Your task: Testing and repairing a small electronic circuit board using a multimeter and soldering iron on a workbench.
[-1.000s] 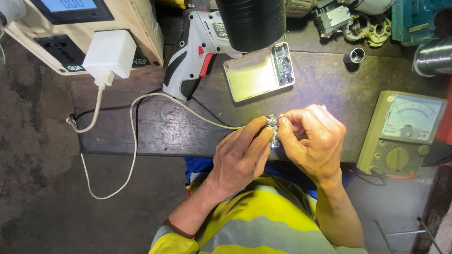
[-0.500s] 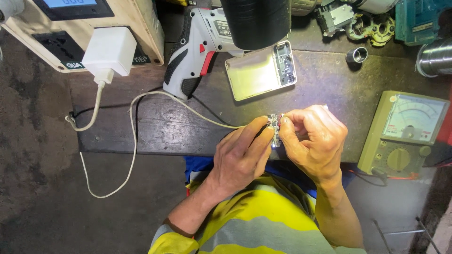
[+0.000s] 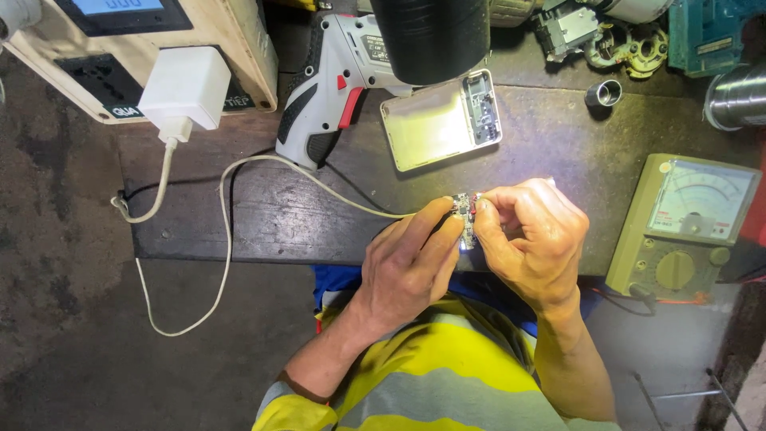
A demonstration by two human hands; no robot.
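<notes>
The small circuit board [image 3: 465, 217] is held between both hands, just above the front edge of the dark wooden workbench [image 3: 263, 215], in front of the person's chest. It is a little board with tiny parts on it; some red spots show near its top, and a bright white light shines at its lower part. Much of it is hidden by the fingers, so its full shape I cannot tell. The left hand [image 3: 411, 267] closes its thumb and forefinger on the left edge of the board. The right hand [image 3: 531, 239] has its fingers curled and pinches the right side of the board with its fingertips. A white cable [image 3: 263, 164] arrives at the board from the left, passing under the left hand's fingers. It runs over the bench, hangs in a loop below the edge and goes up to a white charger [image 3: 183, 88], which is plugged in a beige socket box [image 3: 239, 48] with a blue screen.

Behind the hands lies an opened silver device [image 3: 439, 120] with its inner parts showing at its right end. Beside it, on the left, lies a white and grey electric screwdriver [image 3: 319, 96] with a red trigger. A black cylinder [image 3: 431, 32] near the camera covers part of the top of the view. To the right of the right hand stands a yellow-green analog multimeter [image 3: 686, 231], near but apart from it. A small metal ring [image 3: 604, 93] lies further back.
</notes>
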